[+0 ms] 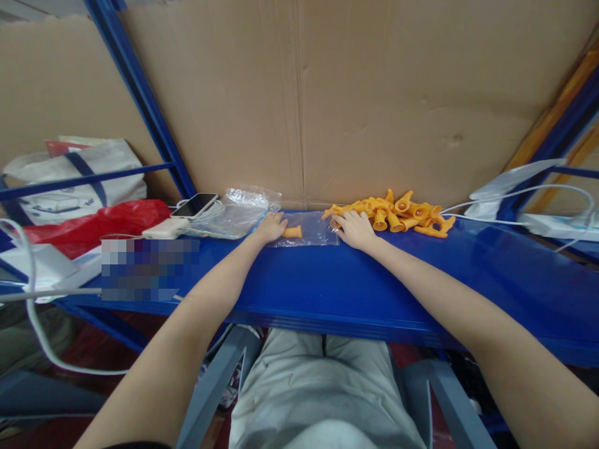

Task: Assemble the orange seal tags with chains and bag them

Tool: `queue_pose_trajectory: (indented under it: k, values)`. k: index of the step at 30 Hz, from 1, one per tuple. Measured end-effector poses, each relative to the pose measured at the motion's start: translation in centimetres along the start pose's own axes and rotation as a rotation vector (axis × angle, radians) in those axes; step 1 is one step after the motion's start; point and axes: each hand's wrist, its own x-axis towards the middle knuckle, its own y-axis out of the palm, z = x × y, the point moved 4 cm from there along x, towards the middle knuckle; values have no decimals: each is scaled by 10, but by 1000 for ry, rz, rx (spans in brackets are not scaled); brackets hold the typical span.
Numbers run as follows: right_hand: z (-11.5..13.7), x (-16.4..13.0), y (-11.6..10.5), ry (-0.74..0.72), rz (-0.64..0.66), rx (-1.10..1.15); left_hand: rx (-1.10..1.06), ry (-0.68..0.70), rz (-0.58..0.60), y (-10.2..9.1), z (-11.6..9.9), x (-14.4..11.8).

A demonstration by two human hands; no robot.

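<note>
**Both hands flat on a clear bag at the back of the shelf**

Now the left hand (270, 228) lies with fingers loosely spread on the left end of a small clear plastic bag (312, 231), which lies flat on the blue metal shelf (327, 280) against the brown cardboard backing (374, 106). One orange plastic trumpet-shaped piece (292, 232) lies in it, just beside that hand. The right hand (356, 229) presses the bag's right end, fingers spread, touching a heap of matching orange pieces (402, 213). A stack of clear bags (234, 213) and a phone (194, 204) lie further left.
</note>
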Motion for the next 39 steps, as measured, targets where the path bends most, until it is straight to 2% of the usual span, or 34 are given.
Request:
queue_pose_trajectory:
  k: [4, 11, 16, 19, 25, 30, 39]
  values:
    - [1, -1, -3, -3, 13, -7, 14, 3, 2, 1, 1, 1]
    - [2, -2, -7, 151, 33, -47, 80, 13, 2, 3, 4, 4]
    - [-18, 1, -8, 289, 34, 100, 86, 11, 26, 4, 5, 6]
    - [-39, 4, -8, 395, -49, 325, 82, 9, 42, 4, 5, 6]
    - [-68, 6, -19, 484, -359, 657, 74, 28, 53, 5, 5, 7]
    - [-82, 9, -25, 525, -473, 787, 77, 37, 89, 5, 5, 8]
    - [-99, 11, -23, 549, -607, 1010, 90, 86, 129, 5, 3, 7]
